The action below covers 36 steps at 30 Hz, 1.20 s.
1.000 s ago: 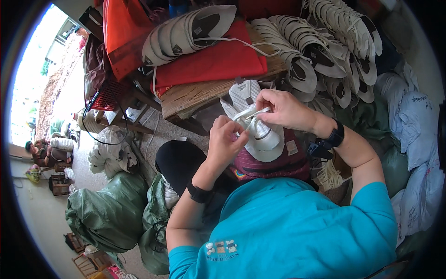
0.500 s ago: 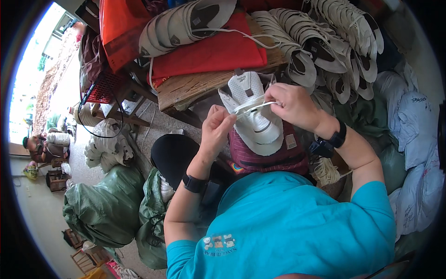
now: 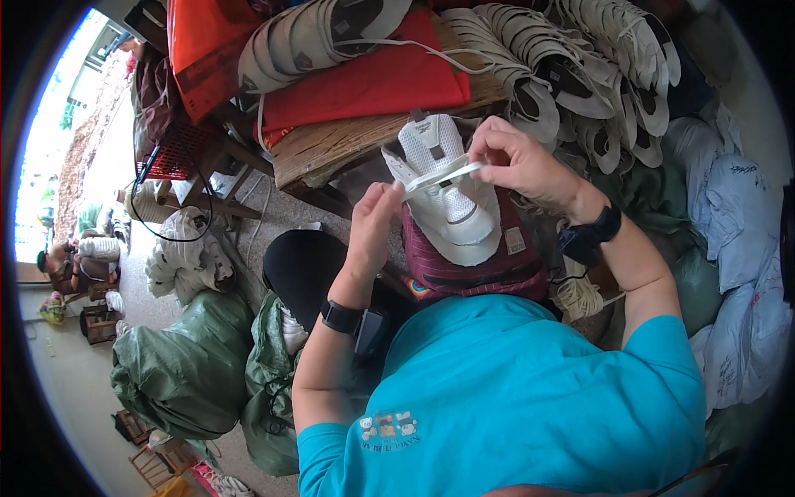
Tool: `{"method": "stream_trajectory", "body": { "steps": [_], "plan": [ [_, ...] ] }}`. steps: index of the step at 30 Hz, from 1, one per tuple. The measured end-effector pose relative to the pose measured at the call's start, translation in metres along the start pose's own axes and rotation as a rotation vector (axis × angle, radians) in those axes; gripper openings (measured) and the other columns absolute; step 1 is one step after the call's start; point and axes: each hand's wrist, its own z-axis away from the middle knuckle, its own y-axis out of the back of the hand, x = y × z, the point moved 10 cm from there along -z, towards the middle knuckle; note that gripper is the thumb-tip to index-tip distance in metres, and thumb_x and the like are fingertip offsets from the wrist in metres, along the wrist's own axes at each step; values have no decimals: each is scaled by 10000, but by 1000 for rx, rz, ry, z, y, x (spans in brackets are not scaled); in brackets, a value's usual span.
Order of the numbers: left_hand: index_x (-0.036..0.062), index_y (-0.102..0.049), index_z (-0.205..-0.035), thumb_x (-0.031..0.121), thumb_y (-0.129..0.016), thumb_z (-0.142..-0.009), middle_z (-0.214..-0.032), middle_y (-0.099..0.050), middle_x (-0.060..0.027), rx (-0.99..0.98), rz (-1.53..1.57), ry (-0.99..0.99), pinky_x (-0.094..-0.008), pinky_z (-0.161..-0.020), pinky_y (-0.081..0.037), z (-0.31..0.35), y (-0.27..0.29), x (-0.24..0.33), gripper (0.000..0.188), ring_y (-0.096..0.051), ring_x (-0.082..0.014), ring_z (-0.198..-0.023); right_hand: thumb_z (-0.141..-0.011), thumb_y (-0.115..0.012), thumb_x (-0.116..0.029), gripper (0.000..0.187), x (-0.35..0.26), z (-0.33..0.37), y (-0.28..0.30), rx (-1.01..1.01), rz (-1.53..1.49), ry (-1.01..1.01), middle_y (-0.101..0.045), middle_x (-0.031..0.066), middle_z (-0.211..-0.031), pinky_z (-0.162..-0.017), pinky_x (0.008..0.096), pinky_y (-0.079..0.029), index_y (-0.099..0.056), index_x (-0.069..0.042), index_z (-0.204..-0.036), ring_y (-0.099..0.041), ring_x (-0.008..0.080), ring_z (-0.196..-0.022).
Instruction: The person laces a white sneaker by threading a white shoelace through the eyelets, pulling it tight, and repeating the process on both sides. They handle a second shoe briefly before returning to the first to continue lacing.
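Observation:
A white shoe upper [image 3: 454,217] rests on the maroon striped cloth [image 3: 476,277] over my lap, its mesh tongue [image 3: 431,142] standing up at the far end. A white shoelace [image 3: 441,175] runs taut across the upper between my two hands. At the left, my left hand [image 3: 377,217] pinches one part of the lace beside the upper's edge. My right hand [image 3: 513,164] has thumb and forefinger closed on the other part, just above the upper's right side. How the lace passes through the eyelets is too small to make out.
Ahead stands a wooden bench [image 3: 331,151] with red cloth [image 3: 373,93] and a nested stack of shoe uppers [image 3: 302,45]. More nested uppers [image 3: 571,79] hang at the far right. Green sacks [image 3: 182,364] lie left, pale sacks [image 3: 737,215] right; a lace bundle [image 3: 580,298] sits by my right elbow.
Both hands have shifted slightly left along with the whole view. The lace stays stretched between them, and the left hand sits a little lower at the upper's edge.

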Motion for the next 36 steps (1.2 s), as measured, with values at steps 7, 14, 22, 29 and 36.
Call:
{"method": "stream_trajectory", "body": {
  "steps": [7, 14, 22, 29, 36],
  "plan": [
    [67, -597, -873, 144, -685, -922, -1149, -461, 2, -192, -288, -235, -235, -796, -408, 13, -17, 34, 128, -448, -75, -975, -797, -720, -23, 158, -2, 9, 4, -137, 136, -46, -462, 3, -971, -701, 237, -412, -592, -39, -889, -463, 83, -779],
    [50, -612, -898, 135, -622, -956, -944, -561, -11, -178, 227, -57, -260, -764, -414, 1, -34, 35, 103, -506, -88, -836, -855, -725, -122, 149, -14, -15, 5, -92, 110, -18, -533, 23, -976, -750, 252, -461, -624, -45, -934, -541, 98, -844],
    [29, -619, -923, 160, -656, -966, -813, -580, -2, 266, -15, -79, -213, -619, -392, -7, 13, 5, 143, -475, -58, -680, -867, -686, -206, 176, -4, -29, -1, -75, 650, -48, -594, 110, -987, -792, 367, -497, -657, -40, -920, -621, 271, -899],
    [59, -703, -927, 113, -782, -816, -955, -507, -10, 132, -791, -519, -236, -611, -420, -3, -23, 63, 146, -509, -68, -754, -858, -661, -171, 156, -10, -39, -9, -95, 610, 34, -623, 117, -921, -756, 382, -501, -628, -26, -907, -635, 283, -861],
    [54, -576, -864, 78, -747, -757, -862, -546, -86, 58, -1045, -589, -356, -588, -501, 0, -56, 84, 203, -578, -239, -694, -904, -644, -138, 134, -13, -37, -9, 10, 324, -29, -622, 66, -777, -662, 293, -480, -615, -11, -938, -572, 138, -689]
  ]
}}
